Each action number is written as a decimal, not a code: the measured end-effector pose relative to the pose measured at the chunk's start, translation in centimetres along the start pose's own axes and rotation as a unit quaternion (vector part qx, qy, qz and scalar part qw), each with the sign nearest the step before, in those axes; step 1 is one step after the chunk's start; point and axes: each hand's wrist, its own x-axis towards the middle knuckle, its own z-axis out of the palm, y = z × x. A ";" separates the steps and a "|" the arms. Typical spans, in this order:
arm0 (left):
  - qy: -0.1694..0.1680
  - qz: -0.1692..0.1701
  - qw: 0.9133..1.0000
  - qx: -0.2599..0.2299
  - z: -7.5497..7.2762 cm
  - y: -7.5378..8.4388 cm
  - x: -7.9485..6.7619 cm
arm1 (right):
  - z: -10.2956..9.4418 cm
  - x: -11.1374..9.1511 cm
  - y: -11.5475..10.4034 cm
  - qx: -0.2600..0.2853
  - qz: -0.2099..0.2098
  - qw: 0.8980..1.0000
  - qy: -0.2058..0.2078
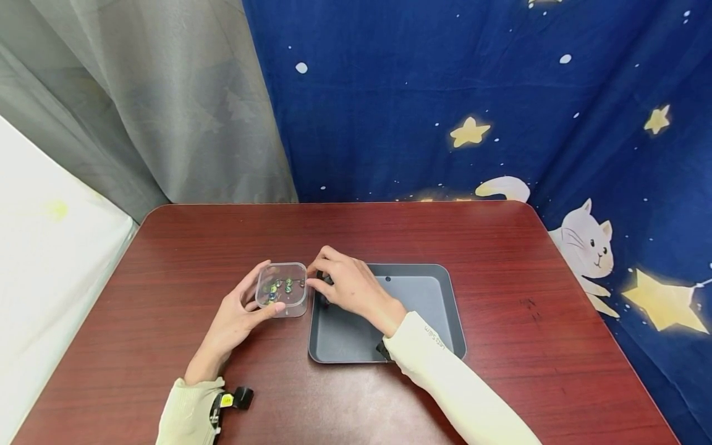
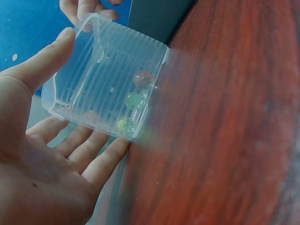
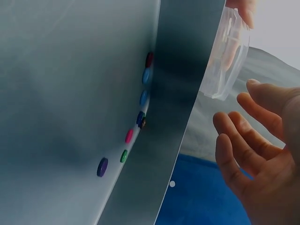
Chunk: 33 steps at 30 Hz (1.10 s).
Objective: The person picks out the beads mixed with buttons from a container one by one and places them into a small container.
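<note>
My left hand (image 1: 230, 318) grips a clear plastic box (image 1: 289, 309), thumb at one side and fingers at the other. Inside the box lie several glass marbles (image 1: 288, 285), green, reddish and yellowish in the left wrist view. My right hand (image 1: 353, 287) hovers over the left edge of a dark grey tray (image 1: 411, 309), fingertips close beside the box. Its fingers are loosely bent, with nothing between them in the right wrist view. Along the tray's inner side lie several small coloured discs like buttons, among them a purple disc (image 3: 102, 167) and a pink disc (image 3: 129, 136).
A reddish-brown wooden table (image 1: 222, 235) carries the box and tray. Behind it hang a grey curtain (image 1: 189, 111) and a blue curtain (image 1: 389, 111) with stars. A black wrist camera (image 1: 242, 397) sticks out from the left sleeve.
</note>
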 end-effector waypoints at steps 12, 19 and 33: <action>0.003 -0.006 1.000 0.010 0.1 0.1 -0.2 | -1.0 -0.4 0.9 -0.006 0.033 0.999 0.017; 0.004 -0.004 1.000 0.019 0.1 0.3 -0.1 | -2.2 -1.0 1.9 0.003 0.073 0.997 0.035; 0.004 -0.005 1.000 0.018 0.0 0.3 -0.1 | -3.5 -1.8 3.4 0.003 0.107 0.992 0.065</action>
